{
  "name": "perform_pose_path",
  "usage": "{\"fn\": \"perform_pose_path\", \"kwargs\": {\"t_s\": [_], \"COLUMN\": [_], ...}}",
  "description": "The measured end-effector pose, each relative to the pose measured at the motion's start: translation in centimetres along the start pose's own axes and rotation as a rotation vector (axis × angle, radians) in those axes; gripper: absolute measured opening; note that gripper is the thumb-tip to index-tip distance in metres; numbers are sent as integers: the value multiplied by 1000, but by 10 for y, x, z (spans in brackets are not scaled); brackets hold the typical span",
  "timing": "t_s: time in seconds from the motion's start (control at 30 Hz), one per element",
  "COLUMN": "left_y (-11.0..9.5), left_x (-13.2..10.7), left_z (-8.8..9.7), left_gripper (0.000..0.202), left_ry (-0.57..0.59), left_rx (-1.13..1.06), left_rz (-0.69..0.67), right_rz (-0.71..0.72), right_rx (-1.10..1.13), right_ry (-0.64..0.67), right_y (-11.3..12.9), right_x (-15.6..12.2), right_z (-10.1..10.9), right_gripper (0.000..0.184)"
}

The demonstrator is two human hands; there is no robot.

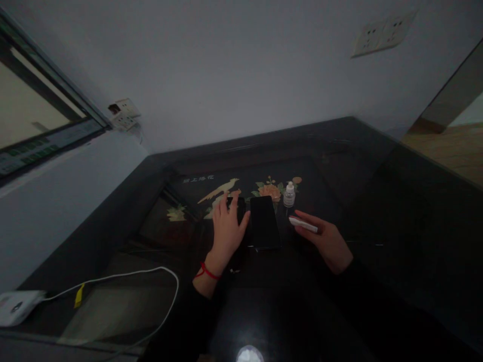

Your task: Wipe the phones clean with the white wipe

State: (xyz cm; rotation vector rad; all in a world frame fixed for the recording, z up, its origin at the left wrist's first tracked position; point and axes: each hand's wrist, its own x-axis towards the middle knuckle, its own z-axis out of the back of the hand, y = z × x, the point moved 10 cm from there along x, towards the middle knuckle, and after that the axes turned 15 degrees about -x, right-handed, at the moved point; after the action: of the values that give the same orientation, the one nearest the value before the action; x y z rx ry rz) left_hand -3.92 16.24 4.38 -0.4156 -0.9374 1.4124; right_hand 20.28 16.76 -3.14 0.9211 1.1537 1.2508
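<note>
My left hand (227, 228), with a red string at the wrist, lies flat with fingers stretched out on a dark object on the black table (377, 211). Just right of it lies a black phone (264, 222), screen dark. My right hand (325, 239) holds a small flat white object (303, 224) between thumb and fingers, close to the phone's right edge. A small white bottle (289, 194) stands upright behind that hand. The tabletop shows a painted bird and flower pattern (270, 191).
A white cable (143, 281) loops across the table's left part to a white device (17, 305) at the left edge. Wall sockets (123, 113) sit in the corner, another socket plate (383, 32) high on the back wall. A window is at left.
</note>
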Motion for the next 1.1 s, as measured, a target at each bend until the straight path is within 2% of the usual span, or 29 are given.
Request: {"fn": "perform_pose_path", "kwargs": {"t_s": [0.1, 0.3, 0.43, 0.53, 0.73, 0.87, 1.0, 1.1], "left_y": [-7, 21, 30, 33, 40, 36, 28, 19], "left_x": [-17, -36, -35, -35, -36, -38, -43, -44], "left_z": [-16, -56, -60, -59, -58, -64, -66, -67], "left_gripper": [54, 60, 64, 66, 54, 46, 60, 64], "left_ry": [47, 97, 63, 32, -22, 18, 28, 72], "left_rx": [-304, -824, -1049, -1187, -1330, -1340, -1327, -1412], "left_rz": [10, 307, 482, 582, 737, 752, 745, 743], "right_rz": [0, 22, -42, -99, -153, -180, -169, -144], "right_rx": [-25, -77, -75, 5, 189, 288, 365, 387], "right_ry": [-24, 1, 44, 73, 160, 245, 290, 302], "right_y": [1, 21, 14, 2, -5, -2, 8, 20], "right_x": [4, 13, 23, 28, 22, 13, 3, -3], "right_z": [2, -6, -14, -24, -42, -49, -56, -55], "right_gripper": [47, 37, 27, 26, 25, 24, 26, 29]}}
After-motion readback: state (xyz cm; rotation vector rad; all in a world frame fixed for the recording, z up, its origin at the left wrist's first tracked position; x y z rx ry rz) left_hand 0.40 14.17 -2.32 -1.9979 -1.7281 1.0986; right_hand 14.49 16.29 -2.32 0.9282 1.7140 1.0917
